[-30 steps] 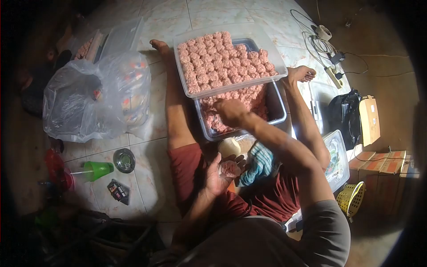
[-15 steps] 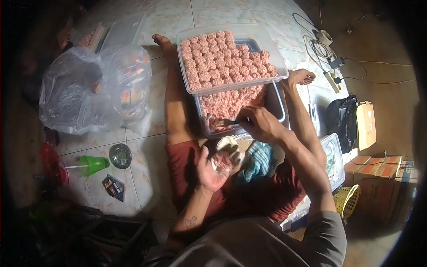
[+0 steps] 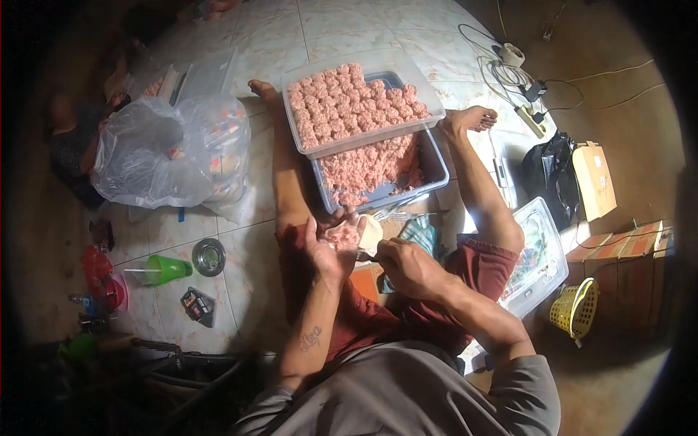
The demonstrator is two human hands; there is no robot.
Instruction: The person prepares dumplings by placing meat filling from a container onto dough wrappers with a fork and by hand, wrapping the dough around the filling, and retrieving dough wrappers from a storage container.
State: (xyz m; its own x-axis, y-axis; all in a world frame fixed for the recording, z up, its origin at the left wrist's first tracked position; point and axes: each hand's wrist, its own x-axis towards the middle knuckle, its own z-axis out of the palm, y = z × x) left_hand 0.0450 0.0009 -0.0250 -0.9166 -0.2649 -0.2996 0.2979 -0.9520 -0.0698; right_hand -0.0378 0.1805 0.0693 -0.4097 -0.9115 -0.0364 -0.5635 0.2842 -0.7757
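My left hand [image 3: 331, 251] is palm up, with a thin pale wrapper and pink minced filling [image 3: 342, 235] resting in its cupped fingers. Close beside it on the right, my right hand [image 3: 411, 267] is closed round a dark fork [image 3: 366, 256] whose tip is near the left palm. A stack of round pale wrappers [image 3: 370, 232] lies just beyond the hands. Farther out, a blue-grey tub [image 3: 436, 173] contains loose pink mince [image 3: 371, 166]. Over its far part sits a clear tray [image 3: 435, 109] with rows of pink lumps [image 3: 338, 102].
A teal striped cloth [image 3: 422, 234] lies between my legs. On the left are a large plastic bag [image 3: 145, 163], a green cup [image 3: 169, 269] and a glass ashtray [image 3: 209, 257]. Cables, a black bag [image 3: 549, 171] and a yellow basket [image 3: 574, 311] are right. Another person sits far left.
My right hand has moved back from the tub with the fork to beside my left hand. My left hand has lifted slightly, its fingers more cupped round the wrapper.
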